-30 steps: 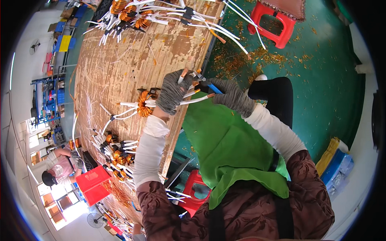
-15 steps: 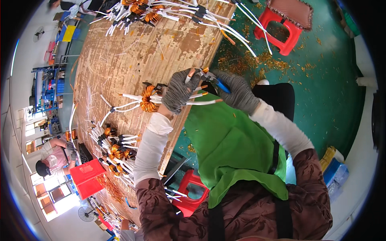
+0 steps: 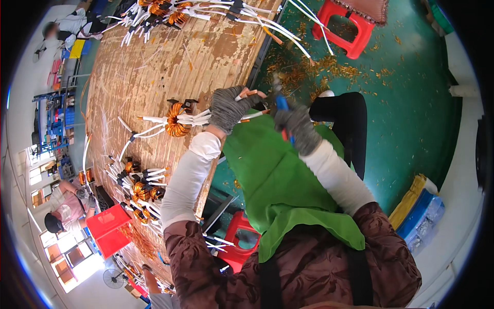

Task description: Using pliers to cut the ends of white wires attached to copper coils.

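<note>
Copper coil (image 3: 177,119), one with several white leads (image 3: 195,119), showed over one worn wooden tabletop (image 3: 149,72), left of the left hand; whether it rested there I could not tell. One green apron (image 3: 280,170) covered the lap. Two red stools (image 3: 363,33) stood near the tabletop, one bearing a brown cushion (image 3: 366,9). Of two grey-gloved hands, the left hand (image 3: 229,109) was closed around the leads, and the right hand (image 3: 298,127) gripped one blue-handled tool (image 3: 281,100), apart from them. At least two copper ends (image 3: 248,94) poked past the left glove
</note>
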Demonstrator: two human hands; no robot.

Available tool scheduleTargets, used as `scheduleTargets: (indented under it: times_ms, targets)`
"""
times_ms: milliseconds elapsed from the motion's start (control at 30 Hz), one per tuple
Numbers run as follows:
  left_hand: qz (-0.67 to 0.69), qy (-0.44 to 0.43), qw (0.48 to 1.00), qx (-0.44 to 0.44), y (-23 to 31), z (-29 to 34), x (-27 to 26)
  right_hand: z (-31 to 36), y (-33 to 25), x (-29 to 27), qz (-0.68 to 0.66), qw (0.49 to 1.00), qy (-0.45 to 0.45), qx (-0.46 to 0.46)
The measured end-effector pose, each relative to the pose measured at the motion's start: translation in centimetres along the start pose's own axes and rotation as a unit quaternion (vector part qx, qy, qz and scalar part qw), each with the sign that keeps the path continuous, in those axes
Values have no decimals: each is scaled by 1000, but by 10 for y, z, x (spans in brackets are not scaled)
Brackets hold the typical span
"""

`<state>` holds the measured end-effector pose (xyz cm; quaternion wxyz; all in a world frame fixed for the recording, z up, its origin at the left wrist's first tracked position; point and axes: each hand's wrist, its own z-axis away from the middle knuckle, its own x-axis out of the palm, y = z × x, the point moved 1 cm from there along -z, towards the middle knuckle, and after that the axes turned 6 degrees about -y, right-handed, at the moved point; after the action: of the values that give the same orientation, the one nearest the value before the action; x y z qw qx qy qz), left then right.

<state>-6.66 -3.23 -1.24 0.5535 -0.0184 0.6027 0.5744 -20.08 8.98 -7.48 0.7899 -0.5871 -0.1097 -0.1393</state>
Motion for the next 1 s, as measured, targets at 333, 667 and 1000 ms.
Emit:
scheduleTargets:
  times_ms: [333, 667, 1000]
  targets:
    - [-5, 82, 985, 150, 18, 33, -35, 14, 8, -74, -340, 940, 21, 27]
    - [-294, 92, 926, 219, -21, 90, 12, 35, 70, -47, -187, 966, -36, 174]
    - [-367, 102, 910, 166, -21, 90, 20, 41, 72, -36, -18, 987, -46, 150]
